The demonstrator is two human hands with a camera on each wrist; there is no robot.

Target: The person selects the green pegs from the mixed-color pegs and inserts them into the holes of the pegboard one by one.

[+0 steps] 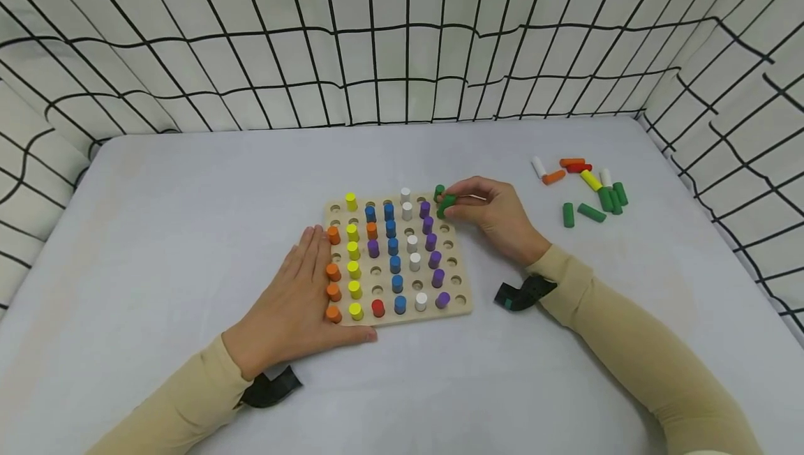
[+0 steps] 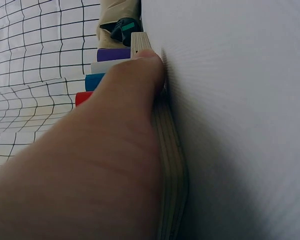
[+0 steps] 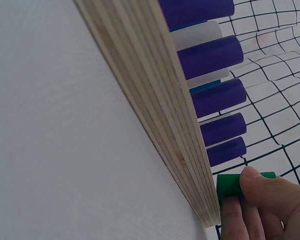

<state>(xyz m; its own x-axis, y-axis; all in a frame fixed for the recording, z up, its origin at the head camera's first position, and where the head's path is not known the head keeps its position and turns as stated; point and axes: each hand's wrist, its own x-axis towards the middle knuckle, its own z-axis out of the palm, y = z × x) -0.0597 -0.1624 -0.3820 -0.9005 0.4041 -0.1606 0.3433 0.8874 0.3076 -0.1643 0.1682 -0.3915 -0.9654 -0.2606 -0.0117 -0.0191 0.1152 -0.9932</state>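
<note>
A square wooden pegboard (image 1: 465,307) lies on the white table, with columns of orange, yellow, blue, white and purple pegs standing in its holes. My left hand (image 1: 292,298) rests flat against its left side, fingers straight, while the thumb (image 2: 145,62) lies along the front edge. At the far right corner my right hand (image 1: 496,214) pinches a green peg (image 3: 229,185) between thumb and fingers. That peg is close by the right-hand column of holes. Just behind it stands another green peg (image 1: 439,191) in the corner.
Loose pegs lie to the right of the board: several green pegs (image 1: 592,213), orange pegs (image 1: 554,177), white pegs (image 1: 539,167), a red peg (image 1: 578,168) and a yellow peg (image 1: 590,180). A black wire grid (image 1: 389,57) borders the table's back and sides.
</note>
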